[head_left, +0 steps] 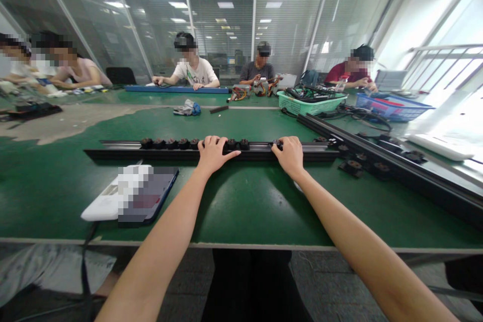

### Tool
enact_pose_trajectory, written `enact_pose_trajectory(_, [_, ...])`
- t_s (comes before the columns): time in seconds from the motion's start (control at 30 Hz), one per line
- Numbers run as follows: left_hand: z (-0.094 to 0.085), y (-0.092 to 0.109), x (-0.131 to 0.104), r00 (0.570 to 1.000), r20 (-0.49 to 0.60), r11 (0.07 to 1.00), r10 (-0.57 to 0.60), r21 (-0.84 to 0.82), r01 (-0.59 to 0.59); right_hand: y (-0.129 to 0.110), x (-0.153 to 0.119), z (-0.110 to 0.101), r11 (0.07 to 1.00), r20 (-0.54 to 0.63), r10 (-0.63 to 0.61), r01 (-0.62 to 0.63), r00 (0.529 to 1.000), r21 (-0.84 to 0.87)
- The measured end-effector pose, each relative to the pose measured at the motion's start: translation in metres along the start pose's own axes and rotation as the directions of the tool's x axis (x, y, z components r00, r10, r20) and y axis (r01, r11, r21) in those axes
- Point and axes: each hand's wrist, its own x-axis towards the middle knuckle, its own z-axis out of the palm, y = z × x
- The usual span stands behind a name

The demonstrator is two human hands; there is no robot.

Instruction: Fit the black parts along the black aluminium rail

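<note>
A long black track rail point(173, 155) lies crosswise on the table before me. Several black socket modules point(171, 144) sit in a row along its channel, left of and beside my left hand. My left hand point(213, 155) grips the rail, its fingers curled over the far side among the modules and its thumb along the front. Farther right, my right hand point(291, 156) pinches a small black socket module point(277, 144) at the channel, partly hidden by the fingers. Bare channel shows between this module and the row.
A second black rail point(396, 166) slants along the right, loose modules point(350, 167) beside it. A white device and a phone point(166, 196) lie front left. Behind are a green basket point(309, 105), a blue basket point(396, 108), cables, gloves point(187, 107) and several seated people.
</note>
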Motion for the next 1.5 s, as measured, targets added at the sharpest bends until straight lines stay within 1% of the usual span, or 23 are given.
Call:
enact_pose_trajectory(0.47, [-0.0005,0.0006,0.0000,1.000,0.000,1.000,-0.001,-0.013,0.001,0.0017,-0.0001,0.0018,1.000,0.002,0.024,-0.024,1.000,0.015])
enact_pose_trajectory(0.67, [-0.0008,0.0001,0.0009,1.000,0.009,1.000,0.001,-0.012,0.000,0.0008,-0.0014,0.0027,1.000,-0.003,0.001,-0.001,1.000,0.027])
enact_pose_trajectory(0.97, [-0.0011,0.0000,0.0011,1.000,0.019,1.000,-0.009,-0.019,0.009,0.0031,0.0000,0.0001,0.999,0.038,-0.024,0.023,0.999,0.031])
enact_pose_trajectory(1.23, [-0.0038,0.0030,-0.0008,1.000,0.010,1.000,-0.012,-0.006,0.012,0.0053,0.0013,0.0008,0.999,0.075,-0.023,0.021,0.997,0.024])
enact_pose_trajectory(1.5, [-0.0049,0.0037,-0.0005,1.000,0.014,1.000,-0.017,-0.004,0.017,0.0079,0.0013,0.0054,0.999,0.053,-0.027,0.025,0.998,0.033])
